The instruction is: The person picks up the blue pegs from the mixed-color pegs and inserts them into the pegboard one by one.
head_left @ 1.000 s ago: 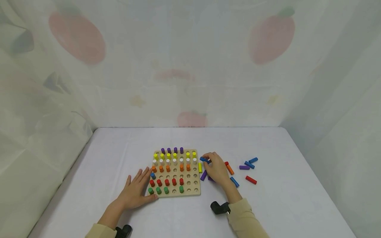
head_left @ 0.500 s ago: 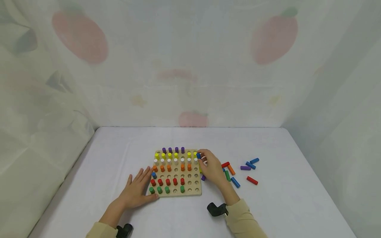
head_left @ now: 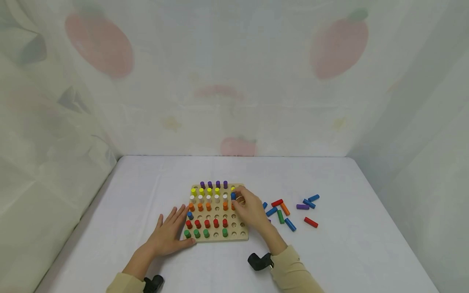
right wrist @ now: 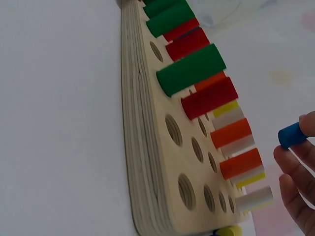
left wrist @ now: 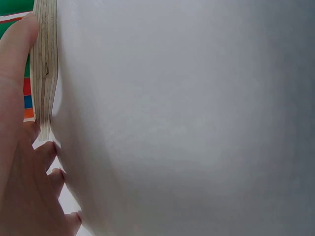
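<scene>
In the head view a wooden pegboard (head_left: 234, 239) lies on the white table, with colored pegs standing in rows. My right hand (head_left: 253, 211) pinches a blue peg (head_left: 233, 196) above the right part of the board. The right wrist view shows that blue peg (right wrist: 291, 135) between thumb and fingers, apart from the board. My left hand (head_left: 166, 236) rests at the board's left side with its fingers spread. In the left wrist view the thumb touches the board's edge (left wrist: 45, 59). A single blue peg (head_left: 190, 215) stands at the left end of its row.
Loose pegs lie right of the board, among them a green peg (head_left: 280, 216), an orange peg (head_left: 285, 208), a red peg (head_left: 311, 222) and a purple peg (head_left: 302, 207). Several are blue. White fabric surrounds the table (head_left: 351, 244).
My right hand has carried the blue peg leftward from beside the board to above it, and the peg has turned from lying to upright. My left hand keeps its place.
</scene>
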`<control>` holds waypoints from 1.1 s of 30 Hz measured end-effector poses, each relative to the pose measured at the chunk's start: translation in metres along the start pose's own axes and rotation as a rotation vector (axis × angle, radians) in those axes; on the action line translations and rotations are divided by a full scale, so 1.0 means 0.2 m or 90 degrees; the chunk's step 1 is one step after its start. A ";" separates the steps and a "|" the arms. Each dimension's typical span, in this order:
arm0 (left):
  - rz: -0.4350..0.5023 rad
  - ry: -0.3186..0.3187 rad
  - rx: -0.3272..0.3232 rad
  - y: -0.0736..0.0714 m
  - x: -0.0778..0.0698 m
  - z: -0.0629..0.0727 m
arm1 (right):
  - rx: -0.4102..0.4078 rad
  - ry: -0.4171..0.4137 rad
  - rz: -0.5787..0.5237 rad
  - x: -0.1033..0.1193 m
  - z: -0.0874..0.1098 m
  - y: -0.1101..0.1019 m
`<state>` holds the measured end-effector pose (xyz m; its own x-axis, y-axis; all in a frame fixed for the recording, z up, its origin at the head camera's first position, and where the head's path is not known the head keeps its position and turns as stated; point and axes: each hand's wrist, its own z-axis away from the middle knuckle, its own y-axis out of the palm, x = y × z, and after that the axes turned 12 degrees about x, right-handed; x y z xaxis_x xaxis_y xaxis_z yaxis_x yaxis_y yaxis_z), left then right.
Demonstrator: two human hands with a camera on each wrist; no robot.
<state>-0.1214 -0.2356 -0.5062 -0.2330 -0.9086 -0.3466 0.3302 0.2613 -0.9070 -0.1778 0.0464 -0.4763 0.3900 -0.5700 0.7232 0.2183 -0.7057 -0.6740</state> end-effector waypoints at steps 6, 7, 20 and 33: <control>0.004 0.001 0.005 0.00 0.00 0.00 | 0.020 -0.022 -0.012 0.04 0.00 0.04; 0.005 0.000 0.006 0.00 0.00 0.00 | 0.023 -0.025 -0.014 0.05 0.00 0.04; -0.003 -0.001 0.001 0.00 0.00 0.00 | 0.079 -0.056 -0.029 0.10 -0.03 0.13; -0.002 0.001 0.002 -0.01 0.00 0.00 | 0.131 -0.064 0.013 0.16 -0.07 0.20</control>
<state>-0.1214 -0.2354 -0.5049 -0.2358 -0.9087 -0.3445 0.3330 0.2575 -0.9071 -0.1688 -0.0049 -0.4778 0.4809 -0.5311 0.6976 0.3829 -0.5885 -0.7121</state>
